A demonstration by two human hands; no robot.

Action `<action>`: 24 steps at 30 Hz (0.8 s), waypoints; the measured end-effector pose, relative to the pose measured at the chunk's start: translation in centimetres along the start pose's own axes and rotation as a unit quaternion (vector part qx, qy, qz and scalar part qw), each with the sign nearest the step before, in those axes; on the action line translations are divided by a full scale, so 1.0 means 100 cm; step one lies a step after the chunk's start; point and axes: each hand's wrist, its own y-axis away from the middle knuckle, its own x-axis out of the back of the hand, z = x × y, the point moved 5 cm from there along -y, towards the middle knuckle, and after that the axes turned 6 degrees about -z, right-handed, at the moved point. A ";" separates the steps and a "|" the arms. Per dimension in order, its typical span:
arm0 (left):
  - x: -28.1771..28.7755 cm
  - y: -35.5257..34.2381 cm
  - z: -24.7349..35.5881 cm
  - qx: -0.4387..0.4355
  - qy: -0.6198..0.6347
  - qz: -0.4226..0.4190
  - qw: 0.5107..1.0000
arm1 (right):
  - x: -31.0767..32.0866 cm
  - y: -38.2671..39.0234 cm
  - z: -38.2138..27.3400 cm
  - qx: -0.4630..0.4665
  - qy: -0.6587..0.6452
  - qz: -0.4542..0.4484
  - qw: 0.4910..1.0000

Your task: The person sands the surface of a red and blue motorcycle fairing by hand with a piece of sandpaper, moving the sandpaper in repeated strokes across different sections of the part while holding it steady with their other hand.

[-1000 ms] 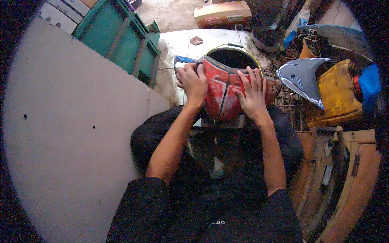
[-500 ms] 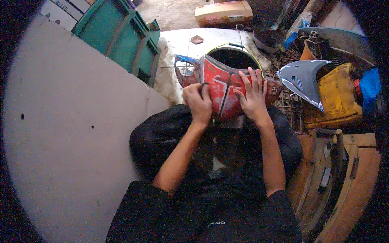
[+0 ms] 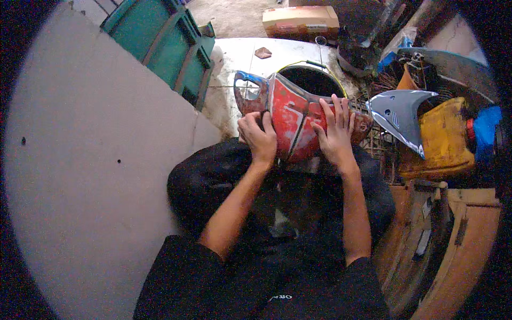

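Left hand [image 3: 257, 136] was curled at the left part of the red panel [image 3: 290, 109]; whether its fingers pinched anything could not be told. Right hand [image 3: 337, 141] lay spread over the panel's right half. Panel was above the lap, before a dark bucket [image 3: 319, 81].

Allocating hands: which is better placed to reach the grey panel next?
Likely the right hand: it lies spread on the red panel, nearer the grey panel; the left hand sits farther away.

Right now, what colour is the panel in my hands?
The panel is mostly red with pale patches; head view shows it.
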 end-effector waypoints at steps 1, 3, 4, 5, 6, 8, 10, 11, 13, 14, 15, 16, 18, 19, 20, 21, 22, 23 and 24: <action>0.008 -0.006 -0.009 0.092 0.021 0.030 0.995 | -0.001 0.001 -0.002 -0.002 -0.013 -0.005 1.000; 0.004 0.017 0.013 0.015 -0.002 0.003 1.000 | 0.000 -0.001 0.004 0.008 -0.015 -0.001 1.000; 0.001 0.030 0.025 -0.058 -0.034 -0.036 0.997 | -0.001 0.001 0.003 0.013 -0.011 0.000 1.000; 0.003 0.028 0.028 -0.055 -0.048 -0.053 0.996 | -0.001 0.001 0.003 0.005 -0.005 -0.001 1.000; 0.000 0.017 0.020 -0.056 -0.044 -0.048 0.996 | -0.002 -0.001 0.004 -0.004 0.001 -0.002 1.000; 0.008 0.000 -0.022 0.133 0.097 0.076 0.983 | -0.001 -0.003 -0.001 0.002 -0.001 -0.007 1.000; 0.009 0.011 -0.018 0.116 0.096 0.086 0.985 | -0.002 -0.001 0.000 -0.010 -0.011 -0.015 1.000; 0.010 0.020 0.006 0.035 0.023 0.017 0.999 | -0.005 -0.001 0.002 -0.004 -0.006 -0.014 1.000; 0.006 0.015 0.023 -0.075 -0.055 -0.022 0.995 | -0.008 -0.001 0.006 0.017 0.029 0.006 0.999; 0.013 -0.001 0.012 -0.059 0.005 0.031 0.998 | -0.006 -0.002 -0.001 0.003 0.011 -0.010 1.000; 0.012 -0.014 -0.001 0.005 0.017 0.050 0.999 | -0.001 -0.002 -0.002 0.004 0.006 -0.010 1.000; 0.014 -0.024 -0.010 0.069 0.028 0.063 0.995 | 0.000 0.000 -0.002 -0.001 -0.001 -0.011 1.000; 0.017 -0.030 -0.006 0.032 0.057 0.081 0.995 | 0.001 -0.002 -0.002 -0.001 -0.001 -0.013 1.000; 0.014 -0.023 0.000 0.007 0.062 0.069 0.996 | 0.002 -0.002 -0.001 -0.009 0.003 -0.020 1.000; 0.014 -0.018 0.007 -0.022 0.065 0.060 0.996 | 0.002 -0.002 -0.002 -0.005 0.003 -0.014 1.000; 0.016 -0.012 0.010 -0.007 0.029 0.046 0.998 | 0.001 -0.002 -0.002 -0.008 0.008 -0.010 1.000; 0.017 -0.014 0.009 -0.008 0.028 0.048 0.998 | -0.001 0.001 -0.002 -0.012 0.012 -0.011 1.000; 0.017 -0.017 0.006 0.011 0.036 0.051 0.998 | -0.001 0.000 -0.004 -0.015 0.009 -0.019 1.000; 0.017 -0.021 0.003 0.029 0.045 0.053 0.997 | -0.001 -0.002 -0.005 -0.014 0.007 -0.017 1.000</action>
